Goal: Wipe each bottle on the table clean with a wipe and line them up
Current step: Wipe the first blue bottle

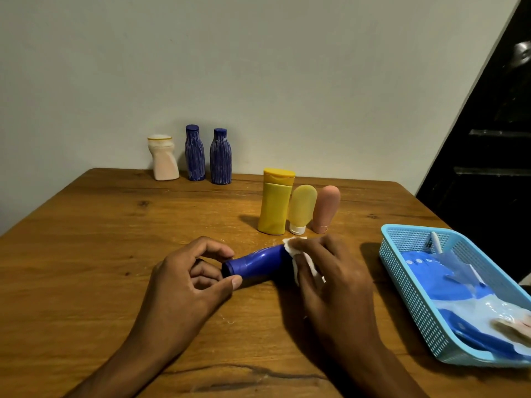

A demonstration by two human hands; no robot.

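So the blue bottle point(255, 264) was lying on its side low in the middle of the frame, cap end pointing left, on the wooden table point(86, 254). The left hand point(184, 282) had its thumb and fingertips curled in and pinching the cap end, while the right hand point(330, 277) was wrapped over the other end with the white wipe point(301, 261) pressed between fingers and plastic. Best way to do this bit imo: keep the left pinch loose enough to roll the bottle, and drag the wipe along the full length so no strip gets skipped, cap included. 3 bottles stood at the back left by the wall: a pale one point(165, 158) and 2 streaky blue ones point(194, 153) point(220, 157). 3 more sat just above the hands, a yellow bottle point(275, 202), a yellow tube point(301, 208) and a pink tube point(326, 209), close together. The light blue basket point(402, 259) with the wipe pack sat at the right edge.
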